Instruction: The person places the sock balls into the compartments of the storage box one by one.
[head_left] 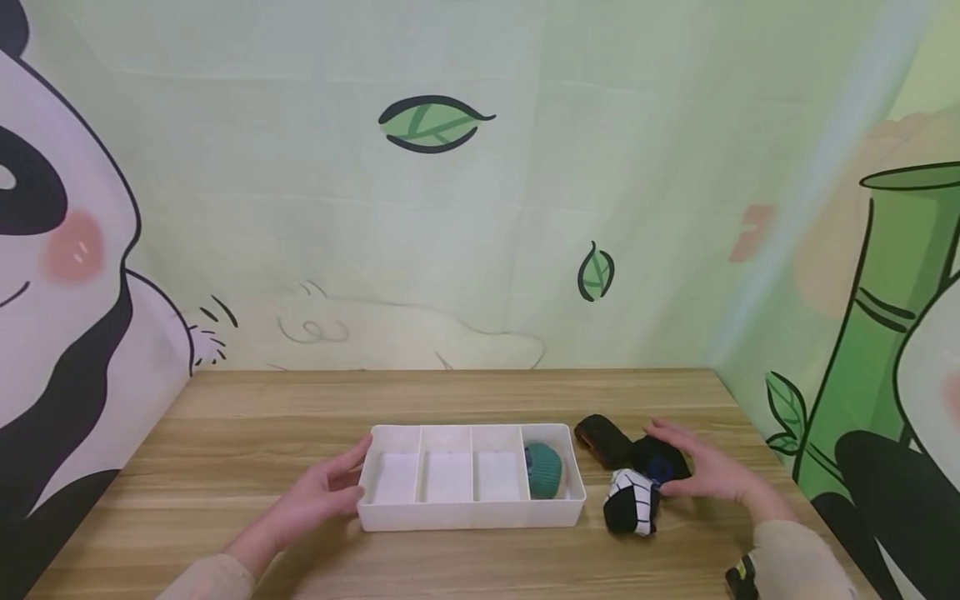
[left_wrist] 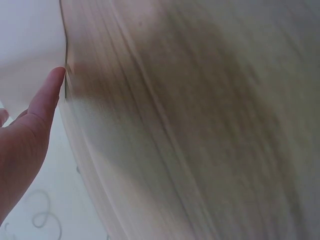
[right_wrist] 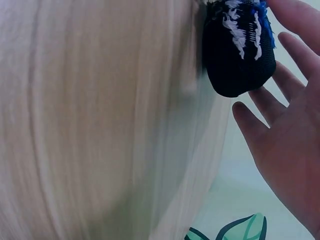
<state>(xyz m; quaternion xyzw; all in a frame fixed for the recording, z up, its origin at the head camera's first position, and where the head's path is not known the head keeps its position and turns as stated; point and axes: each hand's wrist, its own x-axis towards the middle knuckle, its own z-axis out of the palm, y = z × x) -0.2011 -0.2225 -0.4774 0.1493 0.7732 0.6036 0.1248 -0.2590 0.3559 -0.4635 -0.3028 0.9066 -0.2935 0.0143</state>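
Note:
At the left end of a white compartment box (head_left: 472, 516), my left hand (head_left: 315, 500) rests its fingers and thumb against the wall. One straight digit meets the box's lower edge in the left wrist view. A teal rolled sock (head_left: 543, 471) lies in the rightmost compartment. My right hand (head_left: 708, 471) is spread around a black rolled sock with blue marks (head_left: 658, 457). Fairly straight fingers lie beside a black sock bundle (right_wrist: 239, 62) with loose white and blue threads in the right wrist view. A black-and-white rolled sock (head_left: 632, 502) is just in front of that hand.
Another dark rolled sock (head_left: 604, 442) with a brownish edge lies between the box and the right hand. Everything stands on a wood-grain table (head_left: 300, 400). Behind and beside it hangs a printed cloth backdrop (head_left: 480, 250) with leaves, bamboo and pandas.

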